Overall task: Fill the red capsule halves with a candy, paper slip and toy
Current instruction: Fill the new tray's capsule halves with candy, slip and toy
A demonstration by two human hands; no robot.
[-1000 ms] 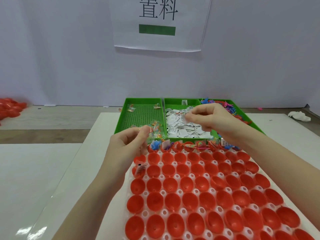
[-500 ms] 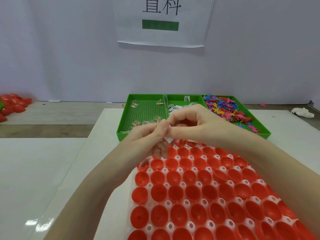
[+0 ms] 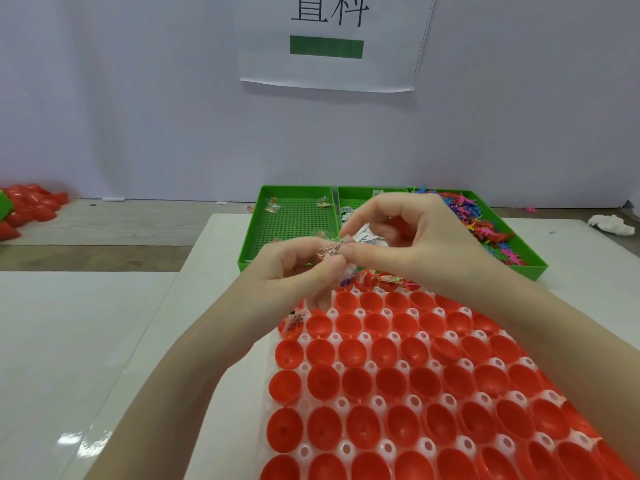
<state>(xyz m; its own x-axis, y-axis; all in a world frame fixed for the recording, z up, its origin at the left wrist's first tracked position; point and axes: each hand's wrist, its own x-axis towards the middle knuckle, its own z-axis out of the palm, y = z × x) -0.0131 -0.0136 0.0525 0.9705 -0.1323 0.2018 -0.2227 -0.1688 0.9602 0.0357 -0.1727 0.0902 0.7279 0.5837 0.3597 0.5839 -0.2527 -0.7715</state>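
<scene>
- A white sign (image 3: 332, 43) hangs on the wall at 12 o'clock. It has black writing and a green bar.
- A white cloth (image 3: 611, 225) lies crumpled at 3 o'clock, on the table edge.
- A tiny pink bit (image 3: 530, 209) sits near the cloth, close to the wall.
- A shiny white board (image 3: 69, 341) lies at 8 o'clock.

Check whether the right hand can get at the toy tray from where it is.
Probably yes: the right hand hovers just left of the toy tray, open-topped and uncovered. But its fingers pinch a paper slip held with the left hand.
</scene>
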